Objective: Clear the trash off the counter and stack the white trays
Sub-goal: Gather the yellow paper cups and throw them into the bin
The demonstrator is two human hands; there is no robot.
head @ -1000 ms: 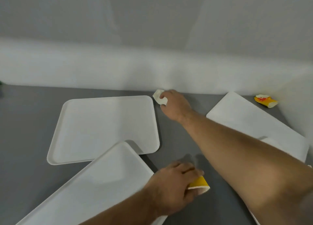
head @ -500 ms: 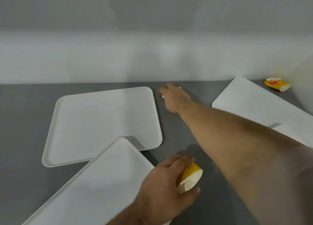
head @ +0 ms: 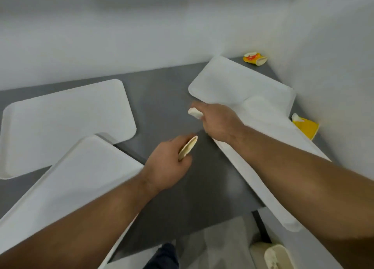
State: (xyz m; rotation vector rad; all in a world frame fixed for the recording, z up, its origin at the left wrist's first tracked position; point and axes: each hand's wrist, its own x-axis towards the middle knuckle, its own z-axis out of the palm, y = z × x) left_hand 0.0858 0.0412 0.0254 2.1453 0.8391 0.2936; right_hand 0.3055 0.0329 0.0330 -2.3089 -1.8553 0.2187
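Observation:
My left hand (head: 168, 163) grips a flattened paper cup (head: 188, 150) above the grey counter (head: 168, 90). My right hand (head: 218, 121) holds a small white crumpled paper (head: 195, 113) over the counter's middle. One white tray (head: 60, 123) lies at the back left, and a second tray (head: 70, 183) overlaps its near corner. At the right, another tray (head: 238, 82) lies by the wall, with a further tray (head: 269, 127) resting on it under my right arm. A crushed yellow cup (head: 255, 58) sits in the far right corner. Another yellow wrapper (head: 305, 126) lies against the right wall.
White walls close the counter at the back and right. Beyond the near counter edge, at the lower right, a bin (head: 271, 255) holds pale trash. A dark shoe (head: 164, 256) shows on the light floor below.
My right hand has pulled back from the back wall toward the counter's middle with the white paper in it. My left hand has lifted the paper cup. The view has swung right and down.

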